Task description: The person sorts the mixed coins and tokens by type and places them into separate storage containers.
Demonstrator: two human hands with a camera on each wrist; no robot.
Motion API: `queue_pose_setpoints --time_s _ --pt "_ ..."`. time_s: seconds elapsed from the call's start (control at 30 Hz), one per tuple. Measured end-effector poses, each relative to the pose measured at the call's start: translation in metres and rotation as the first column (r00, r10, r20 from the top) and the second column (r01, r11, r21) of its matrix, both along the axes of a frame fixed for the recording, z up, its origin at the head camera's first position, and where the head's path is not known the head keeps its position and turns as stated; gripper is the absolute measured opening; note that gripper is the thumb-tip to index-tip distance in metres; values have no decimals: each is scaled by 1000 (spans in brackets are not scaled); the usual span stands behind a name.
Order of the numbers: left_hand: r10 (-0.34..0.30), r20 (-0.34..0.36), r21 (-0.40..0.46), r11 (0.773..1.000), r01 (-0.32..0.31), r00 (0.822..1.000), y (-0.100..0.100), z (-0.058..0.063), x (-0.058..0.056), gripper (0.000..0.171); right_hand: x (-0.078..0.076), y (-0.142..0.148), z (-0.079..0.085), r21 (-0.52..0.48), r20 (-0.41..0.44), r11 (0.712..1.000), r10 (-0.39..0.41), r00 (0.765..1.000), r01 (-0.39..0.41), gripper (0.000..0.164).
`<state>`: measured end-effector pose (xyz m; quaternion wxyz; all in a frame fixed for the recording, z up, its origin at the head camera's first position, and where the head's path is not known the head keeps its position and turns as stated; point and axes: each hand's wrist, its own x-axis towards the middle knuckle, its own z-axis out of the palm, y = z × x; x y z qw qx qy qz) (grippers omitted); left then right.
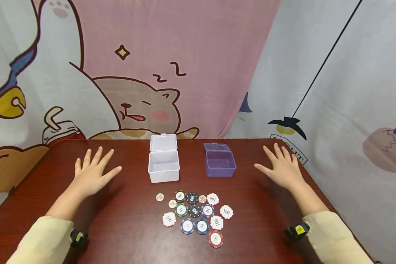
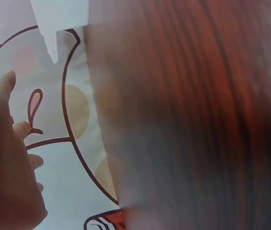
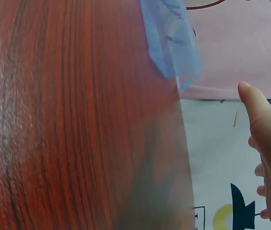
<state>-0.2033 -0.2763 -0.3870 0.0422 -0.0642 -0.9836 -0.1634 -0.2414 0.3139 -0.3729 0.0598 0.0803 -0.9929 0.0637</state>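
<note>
My left hand (image 1: pixel 91 176) is spread over the left side of the table, fingers straight, holding nothing. On the other side my right hand (image 1: pixel 285 169) is spread the same way, also holding nothing. Between them stand a white plastic box (image 1: pixel 164 176) and a smaller clear purple box (image 1: pixel 220 171), both with lids raised at the back. In front of the boxes lie several poker chips, among them a red chip (image 1: pixel 215 239), a green chip (image 1: pixel 181 209) and a black chip (image 1: pixel 192 198). Copper-coloured coins (image 1: pixel 160 197) lie among and beside them.
The dark red wood-grain table (image 1: pixel 128 234) reaches back to a hanging cloth (image 1: pixel 211 66) printed with cartoon animals. A wrist camera (image 1: pixel 78 238) sits at the left sleeve, another camera (image 1: pixel 297 231) at the right.
</note>
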Motion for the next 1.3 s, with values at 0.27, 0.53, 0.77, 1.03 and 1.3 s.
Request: queue_pose_setpoints --time_s 0.27,0.53,0.77,1.03,1.3 --pt "-38 -102 74 996 46 994 18 1 4 77 10 -5 -2 -51 -45 999 9 999 -11 90" --pt "-57 -168 230 969 95 984 35 0 2 74 25 -12 -8 -121 -93 992 27 995 -38 86" --pt "-59 -194 335 934 123 979 47 -3 -3 73 36 -19 -14 -187 -131 979 57 990 -81 83" --pt "-65 -219 437 886 157 974 58 -10 -8 71 45 -30 -24 -244 -167 959 107 980 -146 79" --pt "-69 -224 541 821 183 972 63 -19 -13 69 52 -41 -32 -300 -197 931 154 968 -208 76"
